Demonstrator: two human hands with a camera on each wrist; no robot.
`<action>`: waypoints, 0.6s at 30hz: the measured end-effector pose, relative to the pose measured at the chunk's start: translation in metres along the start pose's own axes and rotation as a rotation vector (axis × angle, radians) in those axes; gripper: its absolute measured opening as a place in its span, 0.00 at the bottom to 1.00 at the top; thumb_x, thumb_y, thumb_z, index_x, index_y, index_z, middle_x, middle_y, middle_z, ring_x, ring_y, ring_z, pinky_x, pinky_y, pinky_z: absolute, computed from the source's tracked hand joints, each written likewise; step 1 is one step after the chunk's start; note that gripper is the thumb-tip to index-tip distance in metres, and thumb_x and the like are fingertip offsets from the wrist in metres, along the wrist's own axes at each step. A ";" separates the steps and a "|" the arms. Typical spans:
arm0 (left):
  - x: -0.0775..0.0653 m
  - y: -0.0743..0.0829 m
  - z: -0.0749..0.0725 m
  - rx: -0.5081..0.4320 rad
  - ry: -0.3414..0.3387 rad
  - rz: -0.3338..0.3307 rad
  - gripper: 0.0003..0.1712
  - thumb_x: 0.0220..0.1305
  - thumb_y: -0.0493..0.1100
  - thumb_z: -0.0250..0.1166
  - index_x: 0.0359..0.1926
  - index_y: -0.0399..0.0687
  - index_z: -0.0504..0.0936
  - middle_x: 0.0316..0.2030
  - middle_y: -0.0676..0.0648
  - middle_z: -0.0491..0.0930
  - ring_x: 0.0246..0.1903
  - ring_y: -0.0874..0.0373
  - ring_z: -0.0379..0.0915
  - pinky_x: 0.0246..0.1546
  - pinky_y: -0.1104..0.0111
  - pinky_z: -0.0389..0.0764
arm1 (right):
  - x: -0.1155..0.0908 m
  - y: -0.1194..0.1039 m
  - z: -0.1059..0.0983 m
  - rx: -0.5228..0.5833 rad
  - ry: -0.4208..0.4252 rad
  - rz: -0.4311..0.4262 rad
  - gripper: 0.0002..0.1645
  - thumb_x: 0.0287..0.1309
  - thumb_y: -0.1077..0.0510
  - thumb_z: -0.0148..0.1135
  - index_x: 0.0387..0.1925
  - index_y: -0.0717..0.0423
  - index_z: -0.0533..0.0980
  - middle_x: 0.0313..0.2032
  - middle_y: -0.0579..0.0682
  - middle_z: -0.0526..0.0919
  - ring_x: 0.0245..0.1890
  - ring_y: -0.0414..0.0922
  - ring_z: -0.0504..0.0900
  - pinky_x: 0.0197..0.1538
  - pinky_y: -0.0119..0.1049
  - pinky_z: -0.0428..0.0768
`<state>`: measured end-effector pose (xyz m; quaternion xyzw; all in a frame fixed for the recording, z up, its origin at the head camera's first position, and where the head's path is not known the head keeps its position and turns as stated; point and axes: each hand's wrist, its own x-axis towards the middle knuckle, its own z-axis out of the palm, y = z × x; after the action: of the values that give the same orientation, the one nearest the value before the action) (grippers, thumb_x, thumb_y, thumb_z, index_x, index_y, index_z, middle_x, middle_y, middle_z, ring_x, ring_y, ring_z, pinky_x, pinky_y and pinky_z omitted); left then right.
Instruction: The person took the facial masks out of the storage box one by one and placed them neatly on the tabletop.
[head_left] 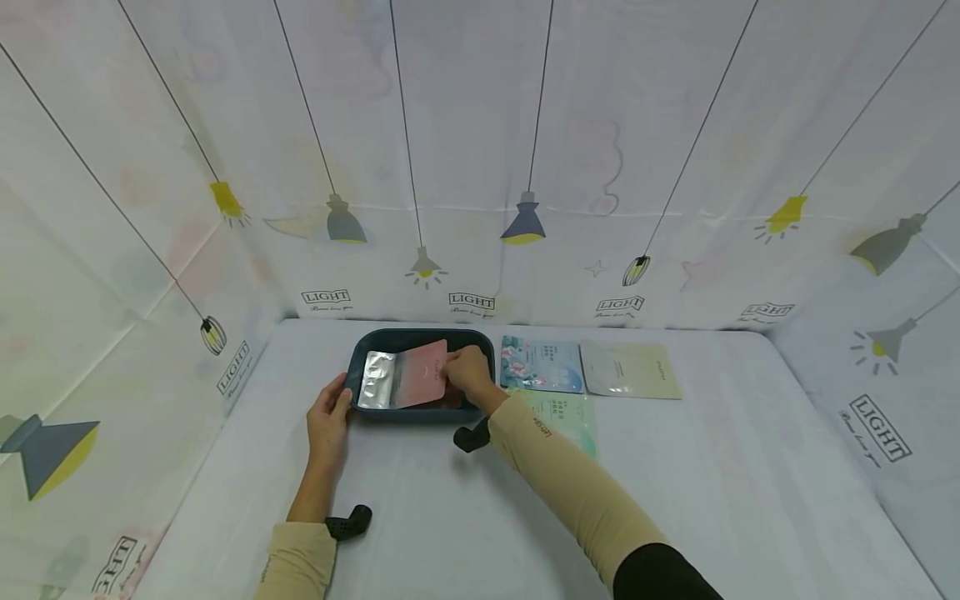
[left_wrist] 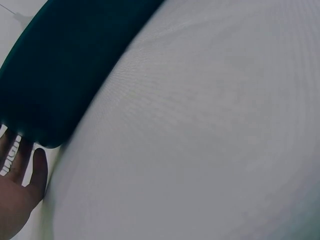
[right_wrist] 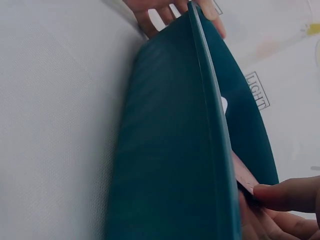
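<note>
My right hand reaches into a dark blue-green tray and pinches the right end of a pink sachet with a silver left part. In the right wrist view the thumb of that hand lies on the sachet, with the other fingers below it; the tray wall hides the rest. At the tray's left end, my left hand touches the rim with extended fingers. The left wrist view shows this hand with its fingers spread against the tray's end and the thumb apart.
Right of the tray lie a blue floral sachet and a beige sachet. A green sachet lies in front of them, partly under the right forearm. A white cloth covers the table, and a lamp-print curtain hangs behind.
</note>
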<state>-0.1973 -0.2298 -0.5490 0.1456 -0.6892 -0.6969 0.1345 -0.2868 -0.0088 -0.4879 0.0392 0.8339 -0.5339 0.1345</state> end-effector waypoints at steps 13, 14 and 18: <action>-0.001 0.001 -0.001 -0.021 -0.008 -0.017 0.24 0.74 0.43 0.53 0.68 0.42 0.68 0.65 0.40 0.70 0.62 0.50 0.67 0.46 0.87 0.75 | -0.004 -0.006 -0.013 0.097 0.020 -0.039 0.09 0.55 0.67 0.61 0.38 0.67 0.83 0.32 0.57 0.85 0.22 0.40 0.79 0.31 0.36 0.85; -0.001 0.001 -0.001 -0.025 -0.011 -0.012 0.24 0.74 0.43 0.52 0.68 0.42 0.68 0.65 0.40 0.70 0.62 0.50 0.67 0.46 0.88 0.75 | -0.005 -0.006 -0.015 0.112 0.017 -0.043 0.10 0.55 0.68 0.61 0.38 0.68 0.83 0.33 0.57 0.85 0.22 0.40 0.79 0.32 0.37 0.86; -0.001 0.001 -0.001 -0.014 -0.003 -0.004 0.24 0.74 0.43 0.53 0.67 0.41 0.68 0.65 0.40 0.70 0.63 0.52 0.67 0.46 0.89 0.74 | -0.005 -0.005 -0.023 0.154 0.004 -0.042 0.11 0.56 0.67 0.62 0.41 0.69 0.82 0.34 0.59 0.85 0.22 0.40 0.80 0.34 0.38 0.87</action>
<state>-0.1962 -0.2307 -0.5482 0.1447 -0.6843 -0.7022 0.1332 -0.2874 0.0103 -0.4728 0.0328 0.7914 -0.5989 0.1181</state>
